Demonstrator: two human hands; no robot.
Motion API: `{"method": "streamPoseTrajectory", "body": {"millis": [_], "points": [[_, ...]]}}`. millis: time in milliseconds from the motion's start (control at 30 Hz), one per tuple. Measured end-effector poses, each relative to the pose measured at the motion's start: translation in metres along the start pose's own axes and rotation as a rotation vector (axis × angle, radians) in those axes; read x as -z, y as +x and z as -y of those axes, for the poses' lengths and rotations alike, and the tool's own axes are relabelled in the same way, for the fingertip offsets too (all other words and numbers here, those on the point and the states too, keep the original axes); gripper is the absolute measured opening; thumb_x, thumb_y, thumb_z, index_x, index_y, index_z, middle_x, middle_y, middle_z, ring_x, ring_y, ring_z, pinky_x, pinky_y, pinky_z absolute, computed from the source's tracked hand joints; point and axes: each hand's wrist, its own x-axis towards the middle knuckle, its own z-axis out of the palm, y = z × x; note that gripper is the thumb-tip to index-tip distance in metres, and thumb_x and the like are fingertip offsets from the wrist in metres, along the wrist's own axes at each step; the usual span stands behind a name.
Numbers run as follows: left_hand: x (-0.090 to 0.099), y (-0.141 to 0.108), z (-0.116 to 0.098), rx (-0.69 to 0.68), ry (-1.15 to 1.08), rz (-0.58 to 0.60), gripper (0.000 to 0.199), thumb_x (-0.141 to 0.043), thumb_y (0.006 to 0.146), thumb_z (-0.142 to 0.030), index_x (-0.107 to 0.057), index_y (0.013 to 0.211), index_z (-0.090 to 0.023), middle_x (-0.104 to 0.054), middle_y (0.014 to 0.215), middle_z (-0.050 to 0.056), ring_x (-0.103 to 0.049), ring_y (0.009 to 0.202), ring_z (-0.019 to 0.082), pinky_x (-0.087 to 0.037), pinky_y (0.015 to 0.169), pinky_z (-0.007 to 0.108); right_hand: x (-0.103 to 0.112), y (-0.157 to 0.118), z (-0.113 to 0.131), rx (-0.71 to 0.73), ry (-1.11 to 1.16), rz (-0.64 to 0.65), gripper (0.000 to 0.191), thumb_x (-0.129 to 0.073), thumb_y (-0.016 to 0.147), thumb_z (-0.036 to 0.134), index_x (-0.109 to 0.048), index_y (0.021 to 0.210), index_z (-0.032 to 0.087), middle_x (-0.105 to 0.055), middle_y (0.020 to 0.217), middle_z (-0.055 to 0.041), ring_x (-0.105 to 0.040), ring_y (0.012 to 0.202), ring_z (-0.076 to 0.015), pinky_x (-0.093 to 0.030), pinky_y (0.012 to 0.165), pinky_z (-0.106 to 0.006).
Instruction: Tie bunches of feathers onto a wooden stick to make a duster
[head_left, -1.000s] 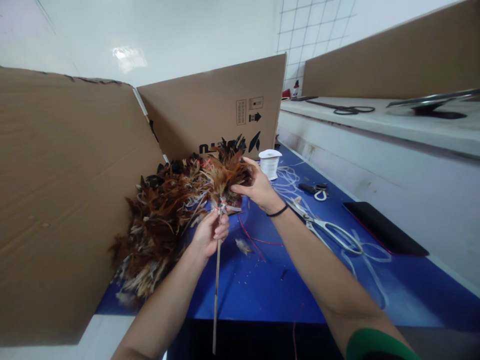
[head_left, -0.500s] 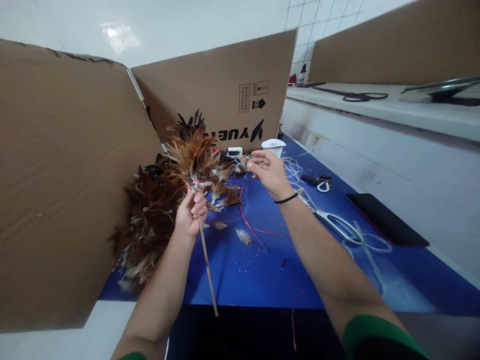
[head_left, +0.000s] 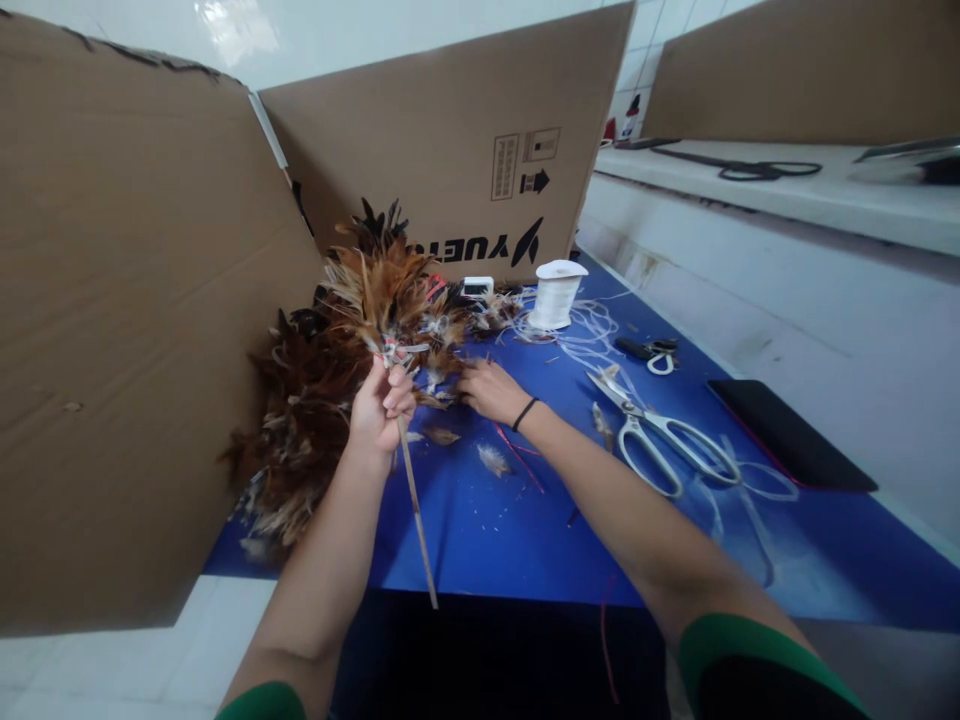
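- Over the blue desk (head_left: 480,560), the left hand (head_left: 384,405) had the stick (head_left: 417,510), fingers wrapped snugly round it, and what a bushy load it carried up top!
- Just above that grip sat the tie (head_left: 391,350), pale with a touch of red, and from it the bunch (head_left: 384,285) fanned upward, brown lower down, dark at the tips, in front of the carton (head_left: 442,130).
- Down slanted the bare end, to about the near edge of the desk; gripping close under the tie looked the right choice, since a firm hold there ought to have kept the bunch from twisting.
- Across to the right hand (head_left: 491,390): low at the desk, fingertips at the loose clumps (head_left: 446,370), though whether they had pinched anything, nobody could tell from this angle.
- Light work was called for there, in my judgement: a feather taken by its quill end, the soft vanes left uncrushed, the red wire (head_left: 525,460) nearby left unsnagged.
- Out left, the shaggy pile (head_left: 300,430) spread beside the carton; a raised, upright bunch seemed the best guard against tangling with it.
- Over right, the scissors (head_left: 660,435) lay with handles splayed, snips (head_left: 632,349) beyond, and a spool (head_left: 556,295) stood among loose ribbon (head_left: 596,335).
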Motion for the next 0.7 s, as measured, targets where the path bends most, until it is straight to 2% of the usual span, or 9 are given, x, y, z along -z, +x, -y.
{"method": "streamPoseTrajectory", "body": {"millis": [133, 367, 467, 600, 700], "points": [[0.002, 0.002, 0.002, 0.023, 0.009, -0.014, 0.037, -0.027, 0.097, -0.028, -0.057, 0.089, -0.008, -0.040, 0.056, -0.005, -0.031, 0.033, -0.001, -0.022, 0.029, 0.009, -0.005, -0.001, 0.002, 0.017, -0.054, -0.020, 0.020, -0.053, 0.084, 0.027, -0.069, 0.095, 0.019, -0.061, 0.107, -0.0112, -0.048, 0.102, -0.0257, -0.032, 0.079, -0.036], [0.007, 0.005, 0.007, 0.046, 0.044, -0.017, 0.035, -0.029, 0.097, -0.028, -0.057, 0.088, -0.008, -0.040, 0.057, -0.005, -0.030, 0.033, -0.001, -0.022, 0.029, 0.009, 0.005, -0.001, -0.003, -0.022, 0.021, -0.021, 0.018, -0.050, 0.087, 0.022, -0.067, 0.091, 0.018, -0.066, 0.097, -0.0082, -0.053, 0.098, -0.0226, -0.031, 0.078, -0.033], [0.009, 0.006, 0.009, 0.055, 0.055, -0.015, 0.033, -0.031, 0.096, -0.028, -0.057, 0.089, -0.009, -0.041, 0.057, -0.005, -0.030, 0.033, -0.001, -0.022, 0.029, 0.009, 0.014, -0.001, -0.012, -0.042, 0.087, -0.087, 0.018, -0.053, 0.085, 0.019, -0.066, 0.096, 0.017, -0.068, 0.097, -0.0077, -0.056, 0.094, -0.0214, -0.034, 0.078, -0.032], [0.010, 0.007, 0.011, 0.077, 0.046, -0.024, 0.034, -0.029, 0.097, -0.028, -0.057, 0.090, -0.009, -0.041, 0.057, -0.005, -0.030, 0.033, -0.001, -0.022, 0.028, 0.009, 0.027, -0.004, -0.024, -0.061, 0.267, -0.208, 0.030, -0.057, 0.080, 0.012, -0.062, 0.109, 0.016, -0.067, 0.094, -0.0067, -0.059, 0.087, -0.0172, -0.039, 0.079, -0.028], [0.010, 0.007, 0.013, 0.088, 0.047, -0.036, 0.034, -0.028, 0.097, -0.027, -0.056, 0.088, -0.009, -0.041, 0.056, -0.005, -0.031, 0.033, -0.001, -0.022, 0.028, 0.009, 0.035, -0.006, -0.030, -0.079, 0.392, -0.270, 0.032, -0.057, 0.077, 0.009, -0.064, 0.108, 0.015, -0.066, 0.092, -0.0061, -0.059, 0.082, -0.0151, -0.042, 0.079, -0.027]]}}
